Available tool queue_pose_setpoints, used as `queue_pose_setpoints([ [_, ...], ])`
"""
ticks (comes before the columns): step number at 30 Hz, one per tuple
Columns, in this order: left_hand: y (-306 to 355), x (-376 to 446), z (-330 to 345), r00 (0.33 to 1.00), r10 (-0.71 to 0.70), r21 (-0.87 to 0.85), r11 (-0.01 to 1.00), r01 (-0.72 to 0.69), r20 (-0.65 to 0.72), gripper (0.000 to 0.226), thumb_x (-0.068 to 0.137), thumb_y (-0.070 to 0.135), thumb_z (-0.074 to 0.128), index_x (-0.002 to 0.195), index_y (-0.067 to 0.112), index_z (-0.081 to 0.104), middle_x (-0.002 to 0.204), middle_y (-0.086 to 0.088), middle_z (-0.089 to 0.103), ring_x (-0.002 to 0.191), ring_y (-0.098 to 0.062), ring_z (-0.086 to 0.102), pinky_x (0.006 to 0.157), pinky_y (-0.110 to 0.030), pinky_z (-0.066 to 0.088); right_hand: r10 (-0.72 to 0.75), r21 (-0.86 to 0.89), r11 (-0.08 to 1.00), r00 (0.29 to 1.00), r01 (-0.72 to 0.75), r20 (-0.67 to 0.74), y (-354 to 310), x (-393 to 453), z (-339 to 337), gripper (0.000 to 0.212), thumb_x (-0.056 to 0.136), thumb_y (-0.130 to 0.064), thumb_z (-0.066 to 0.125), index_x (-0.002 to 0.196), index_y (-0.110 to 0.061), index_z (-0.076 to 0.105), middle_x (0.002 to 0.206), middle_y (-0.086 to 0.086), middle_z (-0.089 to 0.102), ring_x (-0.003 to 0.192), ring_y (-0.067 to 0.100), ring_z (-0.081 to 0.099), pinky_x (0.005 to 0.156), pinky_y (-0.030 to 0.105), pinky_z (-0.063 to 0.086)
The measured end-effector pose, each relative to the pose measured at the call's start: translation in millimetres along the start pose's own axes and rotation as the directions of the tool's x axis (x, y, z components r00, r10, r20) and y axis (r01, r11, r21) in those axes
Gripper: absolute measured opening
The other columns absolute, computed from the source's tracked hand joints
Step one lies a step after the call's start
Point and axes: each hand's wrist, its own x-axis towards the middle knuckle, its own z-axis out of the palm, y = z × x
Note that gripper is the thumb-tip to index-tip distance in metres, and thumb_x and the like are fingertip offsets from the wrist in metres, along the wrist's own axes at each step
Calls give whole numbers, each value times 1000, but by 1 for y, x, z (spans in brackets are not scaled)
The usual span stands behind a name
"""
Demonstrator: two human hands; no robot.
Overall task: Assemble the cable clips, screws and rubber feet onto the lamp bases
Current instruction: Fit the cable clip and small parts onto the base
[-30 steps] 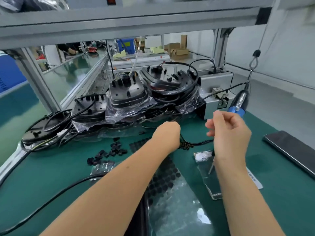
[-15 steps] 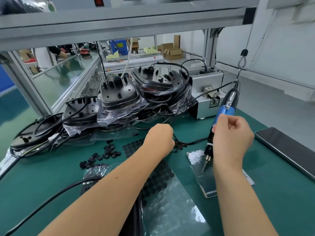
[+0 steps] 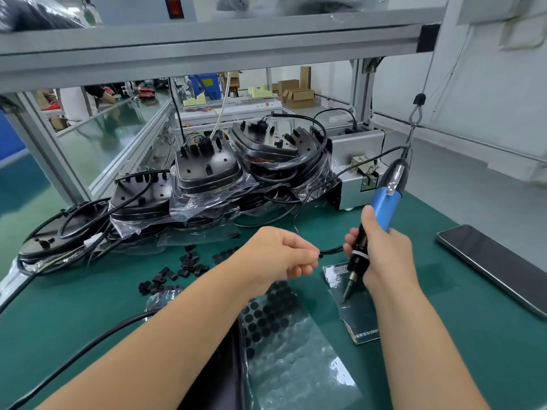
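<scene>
My right hand (image 3: 381,255) grips a blue and black electric screwdriver (image 3: 381,208), tip pointing down over a small dark card (image 3: 359,315) on the green mat. My left hand (image 3: 278,255) is closed as a fist beside it, with something small and dark pinched at its fingertips; a thin black cable (image 3: 331,250) runs between the two hands. Black lamp bases (image 3: 207,170) with cables lie stacked in clear plastic at the back. Loose black cable clips (image 3: 177,272) lie left of my left hand. A sheet of round rubber feet (image 3: 266,318) lies under my left forearm.
A grey screw feeder box (image 3: 352,161) stands at the back right. A dark phone (image 3: 497,261) lies at the right edge of the mat. A black cord (image 3: 88,350) crosses the near left. An aluminium frame shelf (image 3: 207,48) runs overhead.
My right hand has drawn the hanging screwdriver down and leftward until its tip is over the card. My left hand has stayed closed and shifted slightly toward me.
</scene>
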Motion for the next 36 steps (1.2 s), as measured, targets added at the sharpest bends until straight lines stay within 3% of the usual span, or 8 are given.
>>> queue_pose_setpoints([
  [5, -11, -36, -9, 1000, -27, -211, 977, 29, 13, 11, 93, -3, 57, 95, 0, 68, 78, -9, 72, 64, -11, 64, 60, -17, 52, -9, 449, 888, 974, -95, 225, -12, -19, 16, 23, 93, -28, 63, 91, -7, 53, 64, 5, 63, 51, 15, 58, 50, 26, 51],
  [9, -18, -58, -18, 998, -57, -430, 901, 50, -4, 13, 93, -4, 53, 101, -3, 64, 86, -16, 73, 68, -15, 68, 59, -18, 53, -106, 609, 781, 932, -138, 347, -16, -37, 23, 24, 93, -30, 61, 98, -9, 50, 68, 5, 62, 56, 15, 57, 52, 27, 49],
  [13, -23, -69, -20, 999, -48, -548, 835, 40, 0, 13, 92, -5, 53, 101, -4, 63, 89, -18, 73, 71, -16, 70, 58, -18, 55, -170, 614, 781, 907, -114, 385, -13, -47, 27, 29, 86, -32, 63, 101, -13, 47, 72, 4, 60, 60, 15, 56, 54, 28, 49],
  [26, -25, -78, -17, 999, -10, -553, 833, -17, -46, 14, 92, -5, 53, 104, -5, 60, 93, -21, 73, 73, -18, 72, 56, -17, 54, -162, 581, 806, 900, -115, 403, -3, -56, 35, 25, 86, -32, 63, 96, -13, 49, 71, 4, 61, 59, 15, 56, 52, 28, 47],
  [32, -25, -83, -15, 991, 42, -451, 888, -94, -124, 13, 90, -5, 56, 102, -5, 62, 90, -21, 73, 71, -18, 71, 56, -18, 54, -184, 575, 811, 887, -107, 424, -3, -57, 34, 33, 80, -34, 66, 97, -12, 48, 72, 4, 60, 59, 15, 55, 53, 28, 48],
  [36, -27, -84, -14, 970, 117, -277, 945, -175, -213, 11, 86, -3, 64, 97, 0, 65, 84, -15, 75, 73, -22, 72, 61, -20, 56, -191, 573, 815, 891, -90, 412, -3, -58, 35, 37, 76, -36, 68, 98, -13, 48, 73, 4, 60, 59, 15, 55, 53, 27, 48],
])
